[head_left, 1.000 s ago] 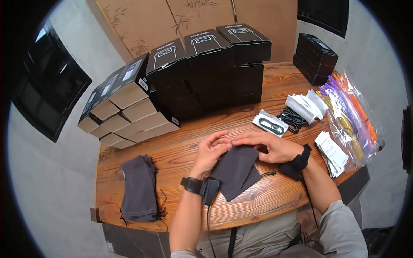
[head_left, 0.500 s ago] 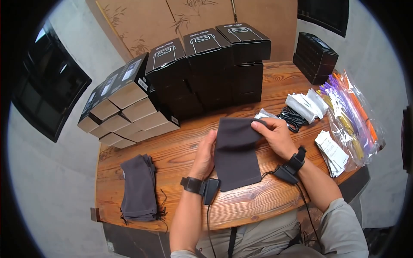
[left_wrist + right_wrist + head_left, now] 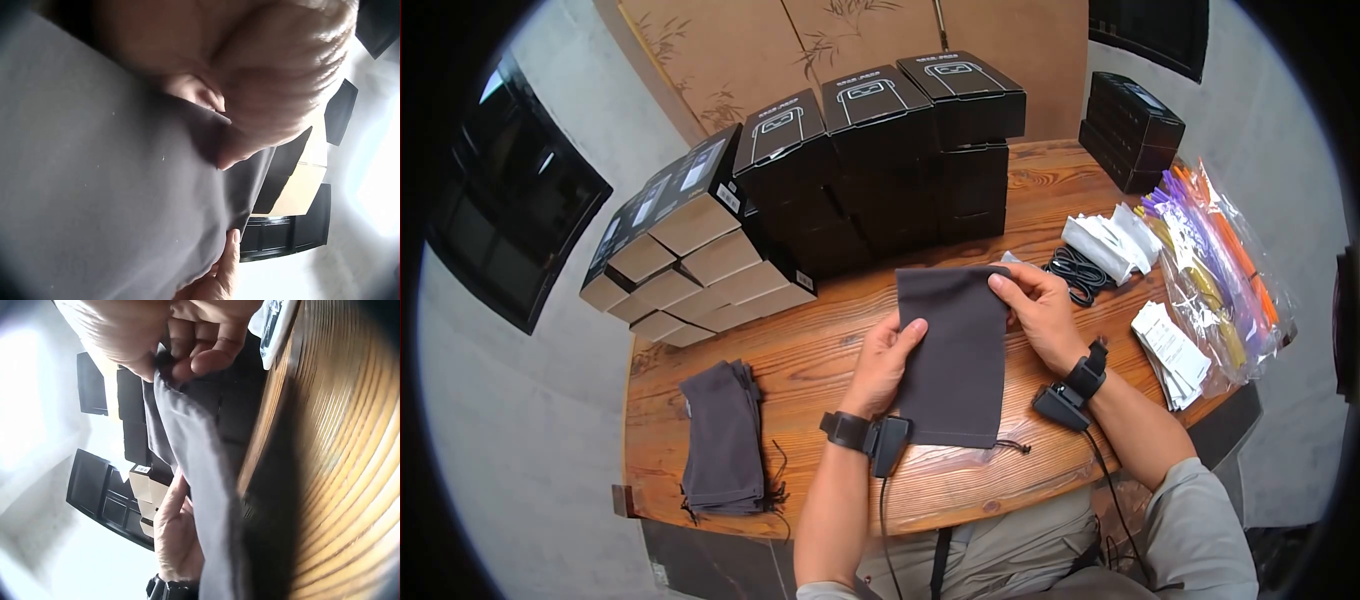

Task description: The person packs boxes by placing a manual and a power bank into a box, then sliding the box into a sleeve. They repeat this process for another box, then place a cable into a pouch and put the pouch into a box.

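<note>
A dark grey fabric pouch [image 3: 950,360] is held up flat between both hands over the table, its face toward the head camera. A short black drawstring [image 3: 1015,447] trails from its lower right corner. My left hand [image 3: 878,365] grips the pouch's left edge, thumb on the front and fingers behind it. The upper right corner is pinched by my right hand [image 3: 1045,315], thumb in front. In the right wrist view the cloth [image 3: 194,437] appears edge-on, hanging from the right fingers. It fills much of the left wrist view, where the left thumb presses on it.
Several similar pouches [image 3: 723,440] lie stacked at the left. Black boxes [image 3: 880,180] stand piled at the back, with more boxes [image 3: 1132,130] at far right. Coiled cables [image 3: 1078,275], white paper slips [image 3: 1172,355] and a plastic bag of colourful strips [image 3: 1215,270] lie right.
The pouch went from lying tilted under both hands to being raised and spread upright. My right hand moved to its upper right corner; my left thumb has come over the front.
</note>
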Tool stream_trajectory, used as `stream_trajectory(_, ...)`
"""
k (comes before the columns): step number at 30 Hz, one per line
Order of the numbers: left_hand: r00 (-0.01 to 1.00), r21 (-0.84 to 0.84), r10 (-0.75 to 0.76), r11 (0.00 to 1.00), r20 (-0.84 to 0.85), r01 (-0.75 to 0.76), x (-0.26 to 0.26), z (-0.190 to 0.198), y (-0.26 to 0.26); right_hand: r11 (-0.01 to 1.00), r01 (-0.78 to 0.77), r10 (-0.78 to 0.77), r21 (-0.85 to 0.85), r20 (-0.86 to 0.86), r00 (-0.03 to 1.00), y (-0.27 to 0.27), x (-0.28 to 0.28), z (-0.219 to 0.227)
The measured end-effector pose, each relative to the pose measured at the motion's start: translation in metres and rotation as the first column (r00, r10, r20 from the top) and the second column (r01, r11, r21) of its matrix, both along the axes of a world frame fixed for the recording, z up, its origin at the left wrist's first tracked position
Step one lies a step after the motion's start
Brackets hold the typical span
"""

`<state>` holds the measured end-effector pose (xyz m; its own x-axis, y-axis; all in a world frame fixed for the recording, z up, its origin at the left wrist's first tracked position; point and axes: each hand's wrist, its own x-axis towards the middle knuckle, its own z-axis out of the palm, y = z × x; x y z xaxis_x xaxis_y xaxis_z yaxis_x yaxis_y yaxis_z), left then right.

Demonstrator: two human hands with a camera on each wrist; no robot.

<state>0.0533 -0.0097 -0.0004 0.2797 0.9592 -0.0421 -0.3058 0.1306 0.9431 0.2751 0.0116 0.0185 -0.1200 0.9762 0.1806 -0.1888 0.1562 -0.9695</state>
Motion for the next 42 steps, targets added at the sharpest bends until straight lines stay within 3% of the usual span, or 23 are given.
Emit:
stream_trajectory(9, 0.998, 0.018, 0.007, 1.000, -0.063, -0.006, 0.005, 0.007, -0.002, 0.996, -0.076, 0.080, -0.053, 0.089, 0.993, 0.004, 0.001, -0.006)
stream_trajectory(18, 0.998, 0.057, 0.035, 0.998, -0.044, -0.033, 0.003, -0.001, 0.003, 1.000, -0.024, 0.023, 0.004, 0.108, 0.994, 0.006, 0.002, -0.010)
stream_trajectory(33, 0.997, 0.062, 0.075, 0.995, -0.028, -0.073, 0.005, 0.002, 0.001, 0.999, -0.019, 0.022, -0.049, 0.055, 0.998, 0.009, 0.001, -0.014)
stream_trajectory(42, 0.996, 0.059, 0.084, 0.995, -0.035, -0.082, 0.004, 0.003, 0.001, 0.986, -0.062, 0.082, -0.152, 0.130, 0.988, 0.015, -0.003, -0.024)
